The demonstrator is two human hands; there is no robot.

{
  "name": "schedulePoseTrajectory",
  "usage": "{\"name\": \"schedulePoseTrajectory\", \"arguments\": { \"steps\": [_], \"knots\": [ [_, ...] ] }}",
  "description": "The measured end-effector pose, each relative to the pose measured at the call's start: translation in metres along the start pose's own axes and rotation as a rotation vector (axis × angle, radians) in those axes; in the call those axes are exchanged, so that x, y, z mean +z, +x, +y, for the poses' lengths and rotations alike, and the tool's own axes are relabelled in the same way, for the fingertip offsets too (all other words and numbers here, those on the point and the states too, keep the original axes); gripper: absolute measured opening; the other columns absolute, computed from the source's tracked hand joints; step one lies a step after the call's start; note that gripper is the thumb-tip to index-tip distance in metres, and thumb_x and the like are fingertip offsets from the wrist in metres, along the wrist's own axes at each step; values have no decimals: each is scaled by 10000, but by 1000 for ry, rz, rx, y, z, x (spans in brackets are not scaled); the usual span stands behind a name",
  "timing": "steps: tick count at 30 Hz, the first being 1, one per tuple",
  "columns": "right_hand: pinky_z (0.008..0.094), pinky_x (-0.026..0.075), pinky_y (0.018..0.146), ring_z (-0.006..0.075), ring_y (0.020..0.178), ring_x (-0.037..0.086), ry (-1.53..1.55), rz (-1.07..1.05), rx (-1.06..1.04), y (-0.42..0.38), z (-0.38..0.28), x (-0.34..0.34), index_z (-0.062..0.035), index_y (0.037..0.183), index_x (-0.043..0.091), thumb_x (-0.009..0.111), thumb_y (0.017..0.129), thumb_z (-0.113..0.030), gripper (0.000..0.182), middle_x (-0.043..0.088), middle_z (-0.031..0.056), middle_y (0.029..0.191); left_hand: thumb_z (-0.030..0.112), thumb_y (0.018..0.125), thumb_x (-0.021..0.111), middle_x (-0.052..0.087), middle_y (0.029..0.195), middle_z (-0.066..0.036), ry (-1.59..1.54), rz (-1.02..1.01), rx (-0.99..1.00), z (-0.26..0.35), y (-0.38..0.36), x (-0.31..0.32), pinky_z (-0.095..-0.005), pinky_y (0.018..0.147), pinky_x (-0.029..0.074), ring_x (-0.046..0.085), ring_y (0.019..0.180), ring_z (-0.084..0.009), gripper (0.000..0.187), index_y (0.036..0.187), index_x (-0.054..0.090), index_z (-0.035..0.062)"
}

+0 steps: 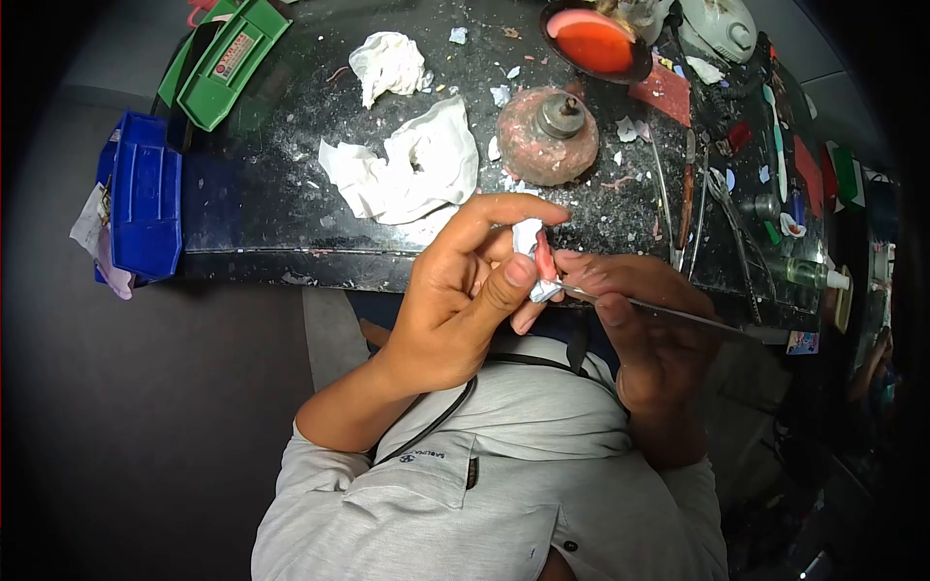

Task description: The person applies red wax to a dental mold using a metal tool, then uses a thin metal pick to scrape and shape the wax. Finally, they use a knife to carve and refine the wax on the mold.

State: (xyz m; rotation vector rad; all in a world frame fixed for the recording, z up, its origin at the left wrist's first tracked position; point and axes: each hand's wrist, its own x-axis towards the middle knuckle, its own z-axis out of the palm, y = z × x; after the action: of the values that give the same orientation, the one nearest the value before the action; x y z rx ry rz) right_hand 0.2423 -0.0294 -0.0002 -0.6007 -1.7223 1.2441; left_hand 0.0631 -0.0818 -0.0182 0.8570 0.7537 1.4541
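My left hand [465, 300] grips a small pale plaster dental cast [526, 237] between thumb and fingers, in front of the bench edge. Pink wax [544, 259] covers the side of the cast that faces right. In my right hand [644, 320] is a thin metal wax carver [668, 314], pinched between thumb and fingers. Its tip meets the lower end of the cast beside the wax. Just beyond my hands stands a round, wax-stained spirit burner [549, 136] with a metal cap. Part of the cast is hidden by my left thumb and fingers.
Crumpled white tissues [426, 165] lie on the black bench [281, 208] among scraps. A blue bin [147, 198] and green trays [232, 63] are at left. A pan of red wax [601, 44], metal tools [690, 189] and a spray bottle [816, 276] are at right.
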Motion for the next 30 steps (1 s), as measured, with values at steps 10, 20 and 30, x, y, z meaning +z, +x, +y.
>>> {"name": "schedulePoseTrajectory", "arguments": {
  "steps": [10, 20, 30],
  "knots": [
    [411, 569, 899, 315, 968, 718, 112, -52, 39, -2, 7, -8, 60, 989, 676, 655, 937, -45, 119, 725, 198, 971, 289, 1057, 494, 628, 895, -134, -84, -49, -88, -2, 2, -6, -236, 571, 415, 516, 622, -117, 477, 1360, 445, -76],
    [422, 603, 806, 301, 934, 722, 335, 159, 154, -10, 5, -22, 32, 1015, 558, 638, 994, -260, 303, 704, 224, 894, 340, 1074, 430, 613, 823, -160, -304, -101, -248, 7, 1, -9, -198, 523, 374, 453, 565, -80, 586, 1457, 358, -98],
    [412, 573, 871, 298, 1023, 703, 78, 72, -28, -2, -6, -8, 45, 1018, 653, 670, 956, -152, 208, 713, 211, 1020, 299, 1076, 441, 568, 820, -33, -325, -196, -273, 5, -1, -11, -202, 571, 365, 419, 623, -69, 538, 1486, 395, -46]
  ]
}}
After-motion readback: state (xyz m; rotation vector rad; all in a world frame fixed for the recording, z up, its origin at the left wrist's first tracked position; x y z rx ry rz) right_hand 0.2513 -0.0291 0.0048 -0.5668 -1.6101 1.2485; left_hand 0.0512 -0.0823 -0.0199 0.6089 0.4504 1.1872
